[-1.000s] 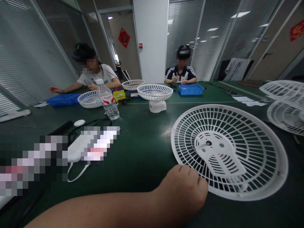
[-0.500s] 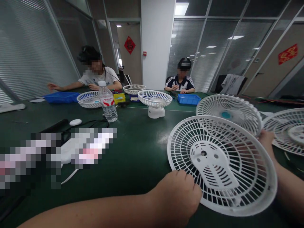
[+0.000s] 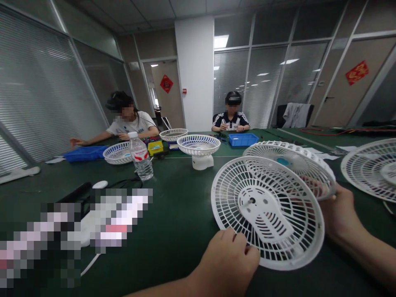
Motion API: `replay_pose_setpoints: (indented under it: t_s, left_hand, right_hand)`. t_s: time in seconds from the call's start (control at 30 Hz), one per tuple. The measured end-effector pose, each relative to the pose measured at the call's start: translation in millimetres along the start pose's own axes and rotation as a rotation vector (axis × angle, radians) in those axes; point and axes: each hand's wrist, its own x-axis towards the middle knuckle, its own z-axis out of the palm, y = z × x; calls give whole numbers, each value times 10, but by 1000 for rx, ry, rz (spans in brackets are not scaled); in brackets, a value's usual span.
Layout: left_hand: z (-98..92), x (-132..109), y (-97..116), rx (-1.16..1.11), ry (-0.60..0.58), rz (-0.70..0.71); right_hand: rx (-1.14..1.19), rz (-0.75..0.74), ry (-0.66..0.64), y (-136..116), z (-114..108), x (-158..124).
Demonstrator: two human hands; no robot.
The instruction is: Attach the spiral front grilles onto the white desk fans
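My left hand (image 3: 230, 258) is closed on the lower left rim of a white rear fan grille (image 3: 267, 222), which is tilted up and shows a perforated centre plate with a thin shaft. Behind it, my right hand (image 3: 342, 208) grips the right edge of a white front grille (image 3: 293, 163) with a blue centre; some fingers show through its bars. The two grilles overlap in view, and whether they touch cannot be told.
A water bottle (image 3: 141, 159) and a white fan on its base (image 3: 198, 146) stand ahead. Another grille (image 3: 373, 165) lies at the right. Blue trays (image 3: 243, 140), cables and two seated people are farther off.
The front grille has been drawn left and tipped, with my right hand now more visible at its edge. The rear grille has shifted left. The view has tilted upward.
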Motion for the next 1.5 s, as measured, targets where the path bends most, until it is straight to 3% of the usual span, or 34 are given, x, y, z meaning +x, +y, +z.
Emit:
replay_pose_setpoints:
  t_s: [0.1,0.13,0.2,0.3,0.37,0.43,0.5,0.67,0.77,0.93,1.27,1.4,1.5]
  left_hand:
    - [-135,2,-49,-73,-101,-32]
    - [-166,7,-67,-97,-129,-45]
    - [-205,17,-100,-126,-160,-77]
    - [-214,29,-150,-138,-167,-89]
    - [-195,34,-208,-207,-151,-66]
    - [-160,39,-291,-342,-94,-82]
    - [-117,48,-382,-513,9,-201]
    - [-27,91,-522,-840,390,-748]
    - [9,109,-552,-990,523,-904]
    - [43,115,-555,-1170,486,-891]
    - [88,110,-565,-1172,519,-992]
    - [89,112,-562,-1126,537,-953]
    - [89,120,-554,-1124,550,-918]
  right_hand:
    - [40,96,10,25,-78,-20]
    - [-34,34,-22,21,-125,-23]
    - [-294,-210,-111,-38,-222,-32]
    - [-691,-695,-195,-265,-282,-91]
    - [-804,-954,-241,-447,-232,-166]
    - [-820,-1117,-297,-582,-137,-252]
    - [-821,-1196,-331,-643,-47,-326]
    - [-881,-1284,-337,-631,13,-424]
    - [-999,-1349,-418,-646,10,-458]
    - [-1013,-1337,-584,-658,58,-482]
    - [-889,-1211,-655,-616,8,-433]
    - [-822,-1046,-630,-582,-59,-372]
    - [-805,-1020,-640,-544,-77,-347]
